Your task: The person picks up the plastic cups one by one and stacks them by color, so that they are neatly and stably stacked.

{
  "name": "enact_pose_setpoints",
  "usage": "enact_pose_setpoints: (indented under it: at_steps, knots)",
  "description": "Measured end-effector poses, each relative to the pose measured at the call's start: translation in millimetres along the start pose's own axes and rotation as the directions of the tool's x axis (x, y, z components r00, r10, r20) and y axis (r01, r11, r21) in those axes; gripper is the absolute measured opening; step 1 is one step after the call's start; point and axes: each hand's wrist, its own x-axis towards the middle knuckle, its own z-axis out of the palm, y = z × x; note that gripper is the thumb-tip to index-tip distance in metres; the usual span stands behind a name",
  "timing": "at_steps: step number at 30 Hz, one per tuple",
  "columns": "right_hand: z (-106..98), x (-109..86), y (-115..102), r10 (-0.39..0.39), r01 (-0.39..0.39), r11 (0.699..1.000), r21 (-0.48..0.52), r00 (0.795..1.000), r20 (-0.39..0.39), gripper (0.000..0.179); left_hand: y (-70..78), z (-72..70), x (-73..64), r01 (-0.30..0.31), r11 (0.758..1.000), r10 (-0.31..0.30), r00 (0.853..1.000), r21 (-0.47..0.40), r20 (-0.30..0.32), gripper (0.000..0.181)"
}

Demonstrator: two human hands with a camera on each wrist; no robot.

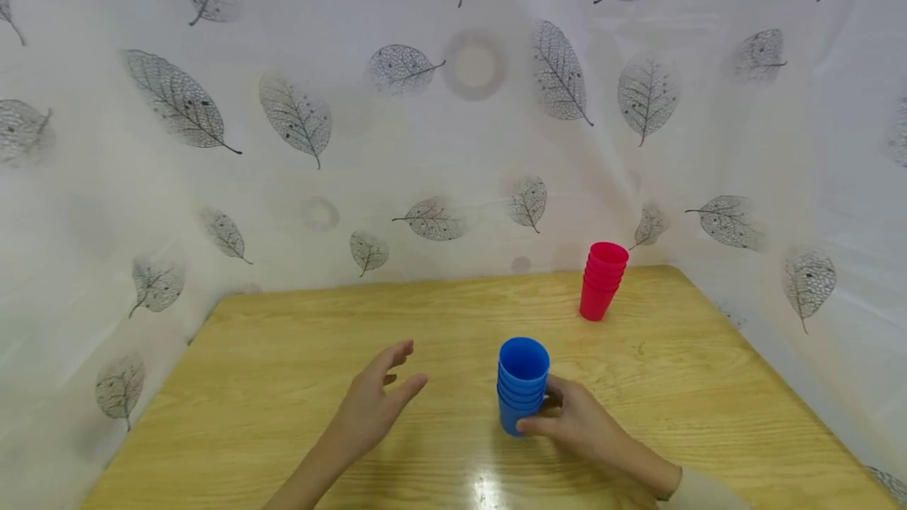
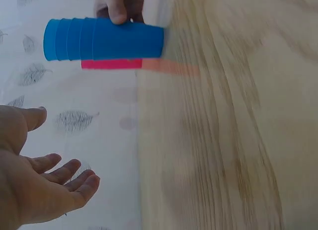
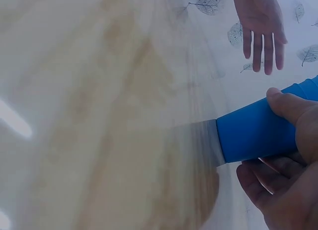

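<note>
A stack of several nested blue cups point(image 1: 523, 392) stands upright, mouths up, near the middle of the wooden table. My right hand point(image 1: 584, 423) grips the stack low on its right side, thumb in front and fingers behind. In the right wrist view the thumb and fingers curve round the lowest blue cup point(image 3: 263, 123); whether its base touches the tabletop I cannot tell. To the left of the stack, my left hand point(image 1: 368, 408) hovers with fingers spread, holding nothing. The left wrist view shows its palm point(image 2: 35, 190) apart from the blue cups point(image 2: 104, 39).
A stack of several red cups point(image 1: 602, 282) stands upright at the back right of the wooden table point(image 1: 298, 360). Pale leaf-printed sheeting point(image 1: 453, 148) hangs behind the table and along both sides.
</note>
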Motion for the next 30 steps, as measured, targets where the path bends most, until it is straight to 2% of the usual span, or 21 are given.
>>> enact_pose_setpoints:
  at_steps: [5, 13, 17, 20, 24, 27, 30]
  knots:
    - [1.6, 23.2, 4.7, -0.002, 0.002, 1.000, -0.004, 1.000, -0.006, 0.050, -12.3, -16.7, -2.6, 0.019, 0.996, -0.017, 1.000, 0.086, -0.021, 0.067]
    - [1.4, 56.4, 16.2, -0.018, 0.017, 1.000, -0.013, 0.999, -0.033, 0.053, -19.6, -29.5, -4.7, 0.073, 0.987, -0.071, 0.997, 0.141, -0.014, 0.072]
    - [1.5, 66.1, 20.1, -0.030, 0.029, 0.999, -0.021, 0.999, -0.041, 0.054, -22.7, -35.6, -3.5, 0.087, 0.977, -0.083, 0.996, 0.194, -0.027, 0.074]
    - [-0.5, 67.9, 20.4, -0.024, 0.023, 0.999, -0.043, 0.999, -0.030, 0.061, -28.1, -39.1, -2.7, 0.068, 0.965, -0.061, 0.998, 0.253, -0.035, 0.076]
    - [-10.3, 62.2, 20.3, 0.040, -0.043, 0.989, -0.139, 0.999, -0.020, 0.084, -36.7, -42.7, -4.5, 0.011, 0.924, 0.012, 0.998, 0.382, -0.057, 0.075]
    - [-22.3, 53.8, 22.8, 0.057, -0.060, 0.969, -0.238, 0.998, -0.020, 0.097, -43.3, -46.4, -7.3, -0.025, 0.871, 0.069, 0.995, 0.490, -0.072, 0.073]
    - [-34.3, 44.9, 28.8, 0.022, -0.026, 0.938, -0.347, 1.000, -0.017, 0.101, -50.9, -52.1, -10.0, -0.053, 0.814, 0.121, 0.990, 0.578, -0.079, 0.071]
